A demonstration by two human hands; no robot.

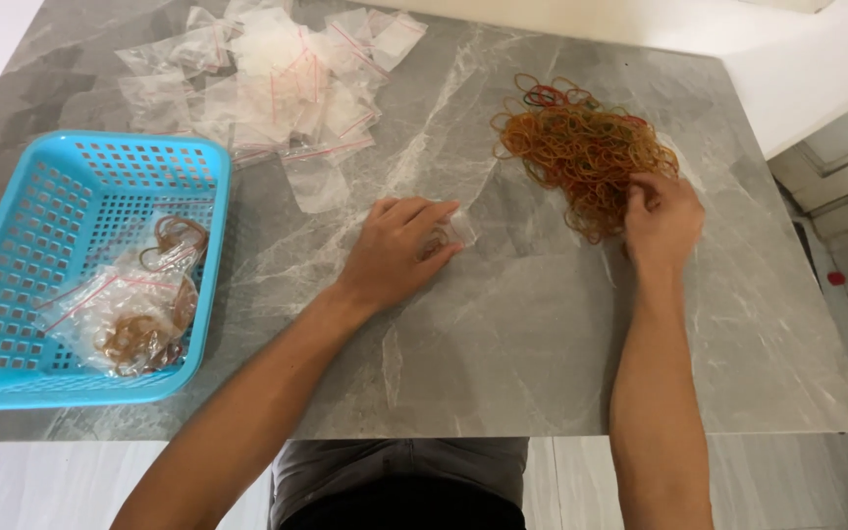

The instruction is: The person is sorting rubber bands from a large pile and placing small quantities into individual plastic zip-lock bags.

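My left hand (399, 250) lies flat on a small clear plastic bag (459, 228) in the middle of the grey marble table (503, 334); a few rubber bands show inside the bag under my fingers. My right hand (662, 218) reaches into the near edge of a loose pile of orange, red and green rubber bands (576, 147), its fingers curled and pinching at some bands. The two hands are about a forearm's width apart.
A heap of empty clear zip bags with red seal strips (277, 74) lies at the back left. A blue perforated plastic basket (12, 285) on the left holds several filled bags of rubber bands (139, 314). Table edges run along the front and right.
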